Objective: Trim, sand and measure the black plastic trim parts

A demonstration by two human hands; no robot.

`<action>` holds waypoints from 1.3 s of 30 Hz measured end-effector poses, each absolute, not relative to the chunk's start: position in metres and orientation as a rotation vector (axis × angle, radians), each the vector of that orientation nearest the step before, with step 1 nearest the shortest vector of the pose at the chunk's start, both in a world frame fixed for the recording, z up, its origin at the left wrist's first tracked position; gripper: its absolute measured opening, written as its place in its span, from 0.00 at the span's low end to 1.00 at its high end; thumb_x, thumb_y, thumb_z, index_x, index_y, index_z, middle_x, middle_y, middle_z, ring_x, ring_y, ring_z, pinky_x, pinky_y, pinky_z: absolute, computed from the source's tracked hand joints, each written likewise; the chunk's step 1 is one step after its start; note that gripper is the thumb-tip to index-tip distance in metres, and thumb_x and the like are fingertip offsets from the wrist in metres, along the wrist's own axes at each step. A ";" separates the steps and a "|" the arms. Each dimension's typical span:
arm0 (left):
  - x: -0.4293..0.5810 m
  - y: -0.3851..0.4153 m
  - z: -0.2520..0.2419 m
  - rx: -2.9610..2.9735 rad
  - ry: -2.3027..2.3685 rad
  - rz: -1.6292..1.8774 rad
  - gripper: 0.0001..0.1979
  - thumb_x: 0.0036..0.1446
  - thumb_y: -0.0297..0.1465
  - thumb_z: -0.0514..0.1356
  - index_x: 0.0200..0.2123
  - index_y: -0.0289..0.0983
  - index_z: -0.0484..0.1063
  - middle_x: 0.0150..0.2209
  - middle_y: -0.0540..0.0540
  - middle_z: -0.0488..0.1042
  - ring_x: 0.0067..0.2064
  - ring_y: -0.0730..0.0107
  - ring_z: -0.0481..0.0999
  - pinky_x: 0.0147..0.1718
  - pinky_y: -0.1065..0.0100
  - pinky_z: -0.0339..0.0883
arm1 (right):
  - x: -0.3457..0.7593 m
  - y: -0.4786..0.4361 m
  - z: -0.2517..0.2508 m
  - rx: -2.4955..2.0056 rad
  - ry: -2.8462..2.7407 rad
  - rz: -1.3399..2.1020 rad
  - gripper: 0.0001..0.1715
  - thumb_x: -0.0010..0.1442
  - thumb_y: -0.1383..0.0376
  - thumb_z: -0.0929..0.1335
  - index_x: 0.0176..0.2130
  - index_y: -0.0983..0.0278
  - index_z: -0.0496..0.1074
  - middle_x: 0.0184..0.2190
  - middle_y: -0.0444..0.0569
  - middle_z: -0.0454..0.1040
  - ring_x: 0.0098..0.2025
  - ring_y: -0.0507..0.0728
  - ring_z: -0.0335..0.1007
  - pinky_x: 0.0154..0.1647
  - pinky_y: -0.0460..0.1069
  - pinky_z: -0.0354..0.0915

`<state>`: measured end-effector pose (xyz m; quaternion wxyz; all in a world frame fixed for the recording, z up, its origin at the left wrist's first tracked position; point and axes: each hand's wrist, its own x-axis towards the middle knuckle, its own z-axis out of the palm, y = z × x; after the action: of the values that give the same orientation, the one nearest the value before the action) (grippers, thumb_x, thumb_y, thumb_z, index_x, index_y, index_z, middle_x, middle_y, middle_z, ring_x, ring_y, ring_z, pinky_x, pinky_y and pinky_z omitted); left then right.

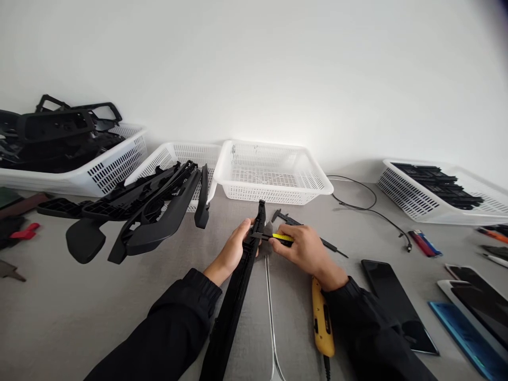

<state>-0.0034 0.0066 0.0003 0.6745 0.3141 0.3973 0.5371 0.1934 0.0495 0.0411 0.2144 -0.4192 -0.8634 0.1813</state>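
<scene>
Above the table, the left hand grips a black strip, the right hand a yellow-marked tool.

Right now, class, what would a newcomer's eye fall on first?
Probably the long black plastic strip at centre: the left hand grips it, and the right hand holds a yellow-scaled tool near its far end. Next come curved black pieces jutting from the white basket left of centre.
</scene>
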 end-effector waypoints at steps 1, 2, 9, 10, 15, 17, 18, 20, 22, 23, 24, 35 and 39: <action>-0.003 0.007 0.000 0.698 0.893 1.208 0.34 0.56 0.60 0.64 0.49 0.36 0.72 0.24 0.53 0.70 0.20 0.74 0.66 0.20 0.70 0.55 | 0.194 0.050 0.041 -1.172 -2.385 0.499 0.22 0.64 0.55 0.68 0.25 0.59 0.58 0.21 0.42 0.65 0.23 0.52 0.55 0.28 0.49 0.50; -0.003 0.007 0.000 0.689 0.893 1.207 0.34 0.56 0.60 0.64 0.50 0.36 0.72 0.24 0.53 0.70 0.20 0.74 0.65 0.20 0.70 0.55 | 0.194 0.050 0.040 -1.182 -2.374 0.493 0.22 0.64 0.55 0.68 0.25 0.59 0.58 0.21 0.42 0.65 0.23 0.52 0.54 0.28 0.49 0.49; -0.003 0.006 0.002 0.717 0.883 1.195 0.33 0.56 0.60 0.64 0.47 0.36 0.72 0.24 0.53 0.69 0.20 0.75 0.64 0.21 0.70 0.56 | 0.193 0.051 0.039 -1.242 -2.330 0.463 0.23 0.62 0.56 0.69 0.24 0.59 0.54 0.19 0.39 0.59 0.22 0.51 0.49 0.28 0.49 0.46; -0.004 0.006 0.002 0.717 0.882 1.195 0.33 0.56 0.60 0.64 0.48 0.36 0.72 0.24 0.53 0.69 0.20 0.75 0.64 0.21 0.70 0.56 | 0.193 0.051 0.039 -1.237 -2.336 0.466 0.23 0.62 0.56 0.69 0.24 0.59 0.54 0.19 0.40 0.59 0.22 0.51 0.49 0.28 0.49 0.46; -0.003 0.006 0.003 0.692 0.891 1.196 0.32 0.56 0.59 0.64 0.48 0.37 0.72 0.25 0.54 0.69 0.20 0.74 0.64 0.21 0.70 0.55 | 0.194 0.052 0.038 -1.279 -2.295 0.427 0.23 0.62 0.56 0.69 0.24 0.59 0.54 0.18 0.39 0.58 0.22 0.51 0.47 0.26 0.49 0.46; -0.003 0.006 0.003 0.694 0.891 1.191 0.32 0.56 0.59 0.64 0.47 0.37 0.72 0.24 0.54 0.69 0.20 0.75 0.64 0.21 0.70 0.55 | 0.194 0.053 0.037 -1.277 -2.292 0.430 0.23 0.62 0.55 0.69 0.25 0.59 0.54 0.18 0.38 0.57 0.22 0.51 0.47 0.26 0.49 0.46; -0.003 0.006 0.003 0.698 0.892 1.191 0.32 0.55 0.60 0.64 0.46 0.37 0.72 0.24 0.54 0.69 0.20 0.75 0.64 0.20 0.70 0.55 | 0.194 0.053 0.036 -1.276 -2.294 0.433 0.23 0.62 0.56 0.69 0.25 0.59 0.54 0.18 0.38 0.56 0.22 0.51 0.47 0.26 0.49 0.46; -0.003 0.007 0.003 0.702 0.897 1.193 0.32 0.55 0.60 0.64 0.45 0.37 0.72 0.24 0.54 0.69 0.20 0.75 0.64 0.20 0.70 0.55 | 0.194 0.053 0.035 -1.292 -2.279 0.430 0.24 0.62 0.56 0.69 0.25 0.59 0.53 0.19 0.38 0.56 0.22 0.51 0.47 0.26 0.49 0.46; -0.003 0.007 0.003 0.697 0.905 1.193 0.32 0.55 0.60 0.64 0.44 0.37 0.71 0.24 0.54 0.69 0.19 0.75 0.64 0.20 0.70 0.55 | 0.195 0.054 0.035 -1.305 -2.256 0.430 0.24 0.61 0.56 0.69 0.25 0.59 0.53 0.19 0.38 0.56 0.22 0.51 0.47 0.26 0.49 0.46; -0.003 0.007 0.003 0.695 0.910 1.189 0.32 0.54 0.60 0.65 0.45 0.37 0.71 0.24 0.54 0.69 0.19 0.75 0.64 0.20 0.70 0.55 | 0.195 0.054 0.035 -1.307 -2.250 0.432 0.24 0.61 0.56 0.69 0.25 0.59 0.52 0.18 0.38 0.56 0.22 0.51 0.47 0.26 0.49 0.46; -0.003 0.006 0.003 0.692 0.915 1.185 0.33 0.54 0.61 0.65 0.45 0.37 0.70 0.24 0.54 0.70 0.19 0.75 0.64 0.20 0.70 0.55 | 0.195 0.054 0.035 -1.305 -2.250 0.437 0.24 0.61 0.56 0.69 0.25 0.59 0.52 0.18 0.39 0.56 0.22 0.51 0.47 0.26 0.49 0.46; -0.003 0.006 0.003 0.704 0.913 1.190 0.32 0.56 0.59 0.64 0.46 0.37 0.71 0.25 0.53 0.70 0.20 0.74 0.65 0.20 0.70 0.56 | 0.196 0.056 0.037 -1.348 -2.212 0.432 0.22 0.62 0.54 0.68 0.25 0.59 0.56 0.19 0.40 0.59 0.22 0.51 0.50 0.27 0.49 0.46; -0.003 0.006 0.001 0.726 0.887 1.183 0.32 0.56 0.60 0.64 0.45 0.36 0.72 0.25 0.53 0.70 0.20 0.75 0.65 0.21 0.70 0.57 | 0.198 0.057 0.036 -1.356 -2.195 0.427 0.22 0.62 0.54 0.68 0.25 0.59 0.56 0.19 0.40 0.58 0.23 0.51 0.50 0.27 0.49 0.47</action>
<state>-0.0031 0.0064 0.0010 0.6796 0.3232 0.3951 0.5269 0.1981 0.0575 0.0355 0.2600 -0.5007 -0.8104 0.1577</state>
